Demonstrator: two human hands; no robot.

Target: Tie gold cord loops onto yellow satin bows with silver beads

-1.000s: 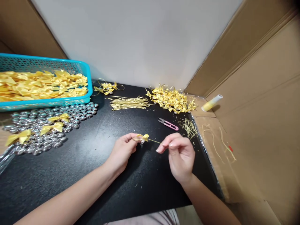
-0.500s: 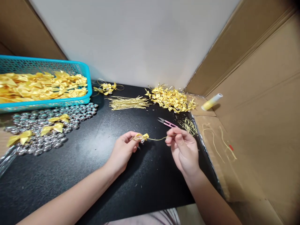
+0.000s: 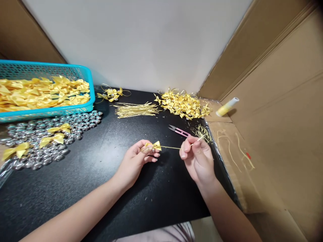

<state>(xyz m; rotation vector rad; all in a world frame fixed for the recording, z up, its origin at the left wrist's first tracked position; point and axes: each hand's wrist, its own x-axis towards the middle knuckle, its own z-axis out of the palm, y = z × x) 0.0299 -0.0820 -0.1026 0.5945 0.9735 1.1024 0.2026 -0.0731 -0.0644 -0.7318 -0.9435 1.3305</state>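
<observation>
My left hand (image 3: 135, 160) pinches a small yellow ribbon bow (image 3: 153, 146) with a silver bead under it, just above the black table (image 3: 101, 181). A thin gold cord (image 3: 171, 147) runs taut from the bow to the right. My right hand (image 3: 198, 158) is closed on that cord, whose free end sticks out past the fingers toward the upper right. The two hands are a short way apart at the table's middle right.
Pink thread snips (image 3: 179, 131) lie just behind my right hand beside gold cord scraps (image 3: 202, 131). Further back are a bundle of gold cords (image 3: 135, 110) and a pile of finished bows (image 3: 183, 105). At left: turquoise basket (image 3: 83, 72) of bows, silver beads (image 3: 50, 134). Cardboard walls at right.
My right hand has slid rightward along the cord and pulled it straight and taut. My left hand kept the bow in place, fingers shifting slightly.
</observation>
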